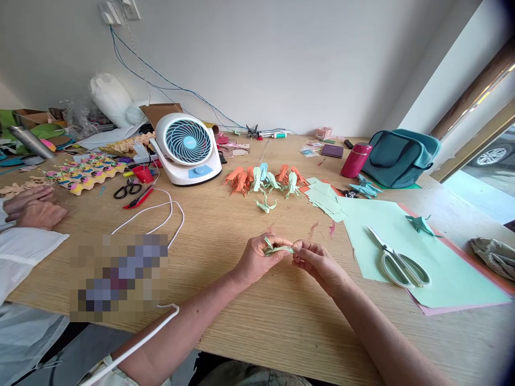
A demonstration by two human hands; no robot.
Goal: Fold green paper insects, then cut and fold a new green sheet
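Observation:
A small folded piece of pale green paper [277, 249] is pinched between my two hands, above the front middle of the table. My left hand [257, 259] is closed around its left part, and a narrow folded tip sticks up over the thumb. At the other end, the thumb and fingers of my right hand [314, 260] grip the paper's edge. Just beyond my hands lies a finished-looking pale green folded paper figure [266, 203]. Behind it stands a cluster of similar figures in orange [240, 181], green and blue.
White-handled scissors [398, 262] lie on large green sheets [362, 230] at right, near cut paper pieces [325, 197]. A fan [187, 147], black scissors [127, 189] and a white cable [171, 206] are left. Another person's hands [38, 209] rest at far left. A red bottle [356, 160] stands beside a teal bag [396, 161].

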